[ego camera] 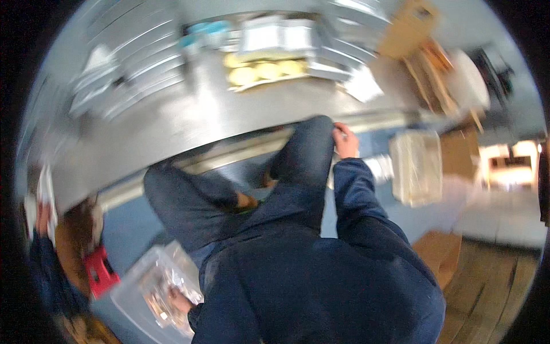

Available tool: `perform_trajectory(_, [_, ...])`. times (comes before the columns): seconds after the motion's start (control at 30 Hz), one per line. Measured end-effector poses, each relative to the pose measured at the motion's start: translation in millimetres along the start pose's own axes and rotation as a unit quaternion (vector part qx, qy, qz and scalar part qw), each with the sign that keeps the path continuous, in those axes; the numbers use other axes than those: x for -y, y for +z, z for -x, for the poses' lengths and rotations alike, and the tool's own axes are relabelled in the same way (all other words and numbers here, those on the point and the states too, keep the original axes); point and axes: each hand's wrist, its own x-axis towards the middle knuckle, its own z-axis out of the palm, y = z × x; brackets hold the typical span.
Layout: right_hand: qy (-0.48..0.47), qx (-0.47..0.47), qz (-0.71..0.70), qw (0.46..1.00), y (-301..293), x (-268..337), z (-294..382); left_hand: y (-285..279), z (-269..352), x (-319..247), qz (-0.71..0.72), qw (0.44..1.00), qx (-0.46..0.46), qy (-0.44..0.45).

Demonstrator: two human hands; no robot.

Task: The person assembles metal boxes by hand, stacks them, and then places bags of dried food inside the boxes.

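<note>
My left hand [179, 300] reaches down into a translucent plastic bin [133, 296] beside my left hip. It touches clear plastic bags [161, 281] of small, blurred contents; whether the fingers grip a bag is hidden. My right hand [346, 141] rests against the outer side of my right knee, fingers loosely bent, with nothing visible in it. Before my knees runs a metal worktop [172, 124]. On it lies a yellow tray [268, 75] with round yellow pieces, below white papers or packets [262, 34].
Grey stacked trays [146, 56] stand at the back left. A second plastic bin [417, 167] and cardboard boxes [438, 253] are to my right. At the far left are a co-worker's hand [43, 217] and dark sleeve, near a red plastic object [101, 273].
</note>
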Motion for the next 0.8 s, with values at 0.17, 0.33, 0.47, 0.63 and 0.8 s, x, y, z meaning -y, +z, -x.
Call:
perform_trajectory(0.17, [0.282,0.018,-0.274,0.919,33.6,-89.1,180.9,-12.3,-17.2,-201.8,0.078,0.873,-0.231,0.422])
perform_trajectory(0.33, [0.253,0.035,-0.319,0.913,27.4,-68.3,248.2,33.7,-27.4,-306.4,0.202,0.878,0.072,0.428])
perform_trajectory(0.47, [0.296,0.07,-0.161,0.939,4.2,-11.6,226.6,84.9,-11.6,-326.1,0.004,0.815,0.237,0.528])
perform_trajectory(0.63, [0.135,0.003,-0.118,0.984,13.5,12.3,180.7,143.8,67.8,-285.6,-0.363,0.773,0.172,0.491])
perform_trajectory(0.8, [0.217,-0.072,-0.33,0.916,30.6,-58.7,156.9,146.7,64.6,-298.3,-0.359,0.776,0.211,0.474])
